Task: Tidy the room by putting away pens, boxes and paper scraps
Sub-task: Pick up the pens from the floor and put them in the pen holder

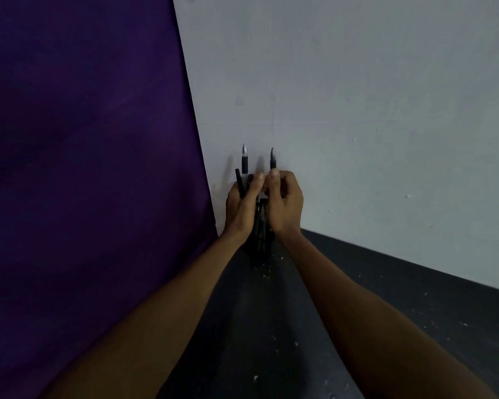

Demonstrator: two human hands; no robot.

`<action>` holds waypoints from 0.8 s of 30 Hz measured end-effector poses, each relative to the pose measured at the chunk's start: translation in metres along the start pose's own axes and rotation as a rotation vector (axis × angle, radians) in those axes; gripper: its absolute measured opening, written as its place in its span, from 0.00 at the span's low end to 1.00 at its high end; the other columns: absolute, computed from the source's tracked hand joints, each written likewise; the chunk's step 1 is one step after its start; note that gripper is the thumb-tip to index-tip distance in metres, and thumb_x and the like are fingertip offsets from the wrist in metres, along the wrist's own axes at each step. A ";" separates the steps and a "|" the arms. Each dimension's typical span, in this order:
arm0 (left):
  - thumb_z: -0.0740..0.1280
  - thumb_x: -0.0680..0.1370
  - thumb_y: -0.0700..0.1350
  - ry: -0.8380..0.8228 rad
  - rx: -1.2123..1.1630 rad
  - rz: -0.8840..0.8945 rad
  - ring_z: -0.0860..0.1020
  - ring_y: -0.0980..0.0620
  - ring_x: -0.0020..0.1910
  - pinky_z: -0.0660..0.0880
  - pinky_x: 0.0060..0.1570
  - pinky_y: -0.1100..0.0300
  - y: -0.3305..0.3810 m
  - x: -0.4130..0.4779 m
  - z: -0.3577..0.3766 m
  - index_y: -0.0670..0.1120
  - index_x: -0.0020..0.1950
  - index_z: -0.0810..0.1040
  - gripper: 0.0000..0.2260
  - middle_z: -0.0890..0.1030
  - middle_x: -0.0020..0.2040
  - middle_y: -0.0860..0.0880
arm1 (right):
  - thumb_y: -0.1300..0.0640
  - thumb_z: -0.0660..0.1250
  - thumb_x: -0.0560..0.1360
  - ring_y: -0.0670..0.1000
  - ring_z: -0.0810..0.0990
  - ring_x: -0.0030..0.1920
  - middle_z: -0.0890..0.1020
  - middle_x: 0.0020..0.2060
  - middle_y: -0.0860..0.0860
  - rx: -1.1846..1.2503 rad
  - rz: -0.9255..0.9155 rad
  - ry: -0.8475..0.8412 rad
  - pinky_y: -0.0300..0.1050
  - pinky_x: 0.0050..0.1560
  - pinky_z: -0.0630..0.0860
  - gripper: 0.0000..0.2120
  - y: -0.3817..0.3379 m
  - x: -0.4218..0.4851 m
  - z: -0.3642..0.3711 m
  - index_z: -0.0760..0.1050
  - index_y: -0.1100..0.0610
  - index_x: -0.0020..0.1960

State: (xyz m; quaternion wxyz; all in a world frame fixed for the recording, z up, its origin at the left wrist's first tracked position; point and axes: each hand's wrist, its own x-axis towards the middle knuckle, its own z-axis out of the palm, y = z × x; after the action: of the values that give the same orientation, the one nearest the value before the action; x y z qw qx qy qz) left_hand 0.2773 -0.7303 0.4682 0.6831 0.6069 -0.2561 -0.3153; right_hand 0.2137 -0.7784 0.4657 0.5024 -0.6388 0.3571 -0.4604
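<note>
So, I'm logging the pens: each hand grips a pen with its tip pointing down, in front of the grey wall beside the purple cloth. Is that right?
Not quite: the tips point up, not down. The head view shows the left hand gripping the left pen and the right hand gripping the right pen, in front of the grey wall beside the purple cloth.

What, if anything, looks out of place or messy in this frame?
Pale specks lie scattered on the dark floor under the arms, unswept. The pens gripped in the left hand and right hand point up with bare, uncapped tips. Nothing else stands out.
</note>
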 end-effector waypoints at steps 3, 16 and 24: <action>0.60 0.78 0.56 -0.005 -0.003 0.001 0.82 0.48 0.52 0.79 0.52 0.53 0.001 -0.001 0.000 0.42 0.55 0.79 0.19 0.83 0.51 0.43 | 0.53 0.58 0.82 0.38 0.75 0.36 0.77 0.35 0.45 0.001 0.008 0.020 0.34 0.39 0.72 0.13 -0.001 0.001 -0.002 0.72 0.58 0.43; 0.56 0.83 0.47 -0.100 0.044 0.022 0.75 0.62 0.53 0.73 0.50 0.69 0.005 -0.003 -0.002 0.49 0.68 0.66 0.14 0.73 0.55 0.56 | 0.58 0.57 0.82 0.45 0.78 0.39 0.80 0.37 0.49 0.040 0.070 -0.037 0.36 0.41 0.75 0.12 -0.002 0.001 0.005 0.75 0.63 0.45; 0.54 0.83 0.53 -0.106 0.043 -0.038 0.72 0.53 0.65 0.68 0.66 0.59 0.008 -0.001 -0.008 0.45 0.68 0.71 0.19 0.74 0.66 0.47 | 0.47 0.49 0.80 0.58 0.82 0.46 0.82 0.43 0.60 0.191 0.157 0.039 0.54 0.51 0.79 0.24 -0.001 0.007 0.008 0.75 0.64 0.46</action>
State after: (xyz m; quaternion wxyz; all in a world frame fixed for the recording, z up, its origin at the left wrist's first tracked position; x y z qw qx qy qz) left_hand 0.2835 -0.7239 0.4751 0.6493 0.6087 -0.2871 -0.3542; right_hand 0.2231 -0.7822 0.4677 0.5885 -0.5491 0.3702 -0.4639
